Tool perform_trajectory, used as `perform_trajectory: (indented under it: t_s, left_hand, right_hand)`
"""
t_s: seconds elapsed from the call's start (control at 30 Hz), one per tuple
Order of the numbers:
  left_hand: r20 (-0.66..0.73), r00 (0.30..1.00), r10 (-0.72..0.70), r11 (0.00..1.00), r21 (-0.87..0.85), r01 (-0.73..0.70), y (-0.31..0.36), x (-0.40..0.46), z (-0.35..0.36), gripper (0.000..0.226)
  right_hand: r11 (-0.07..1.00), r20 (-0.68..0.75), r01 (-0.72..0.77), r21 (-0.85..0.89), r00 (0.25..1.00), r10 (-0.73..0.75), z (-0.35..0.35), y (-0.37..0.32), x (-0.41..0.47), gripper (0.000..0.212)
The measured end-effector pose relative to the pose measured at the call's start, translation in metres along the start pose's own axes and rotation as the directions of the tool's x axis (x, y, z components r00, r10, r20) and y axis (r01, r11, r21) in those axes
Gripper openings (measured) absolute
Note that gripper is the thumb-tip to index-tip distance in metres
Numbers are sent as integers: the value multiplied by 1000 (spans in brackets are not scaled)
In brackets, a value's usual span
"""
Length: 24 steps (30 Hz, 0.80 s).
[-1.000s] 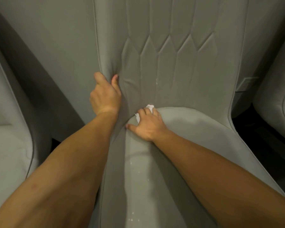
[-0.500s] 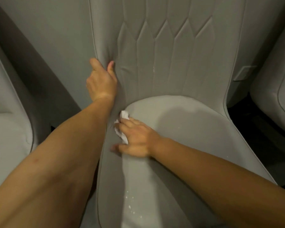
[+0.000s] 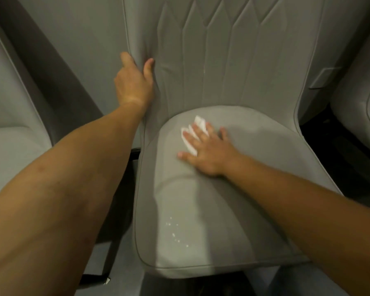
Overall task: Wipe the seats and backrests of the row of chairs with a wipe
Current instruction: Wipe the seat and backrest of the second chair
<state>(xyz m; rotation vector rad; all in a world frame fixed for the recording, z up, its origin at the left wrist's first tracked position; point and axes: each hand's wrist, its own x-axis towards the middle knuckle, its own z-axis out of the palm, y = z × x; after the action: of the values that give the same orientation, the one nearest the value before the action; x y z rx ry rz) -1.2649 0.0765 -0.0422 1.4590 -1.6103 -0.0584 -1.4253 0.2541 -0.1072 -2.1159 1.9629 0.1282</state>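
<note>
Nearest, white specks (image 3: 175,232), perhaps droplets or crumbs, lie on the front of the seat cushion (image 3: 254,210); a stroke that stops short would leave them. Farther back, the right hand (image 3: 205,149) presses the white wipe (image 3: 193,133) flat on the cushion, fingers spread. The wipe could bunch and slip free under that loose palm. Beyond, the left hand (image 3: 134,86) clamps its grip on the backrest (image 3: 233,60) edge. Neighbouring chairs (image 3: 11,146) crowd both sides.

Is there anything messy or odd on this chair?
Yes: small white specks dot the seat near its front edge, apart from the right hand pressing the wipe near the backrest.
</note>
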Motion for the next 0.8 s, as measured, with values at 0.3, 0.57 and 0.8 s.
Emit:
perform_trajectory:
  t_s: [0.3,0.57,0.8]
  left_hand:
    - [0,1000,-15,1000,15,15,1,-3,3,62]
    - [-2,1000,3,1000,27,-3,-4,-3,2,64]
    - [-4,1000,10,998,64,-10,-1,-4,0,69]
  right_hand:
    - [906,-90,420,57,906,-415,19,-71,-83,103]
    - [858,-13,513,-24,858,-513,38,-61,-175,87]
    - [999,-27,-46,-3,999,46,20,-14,-75,88]
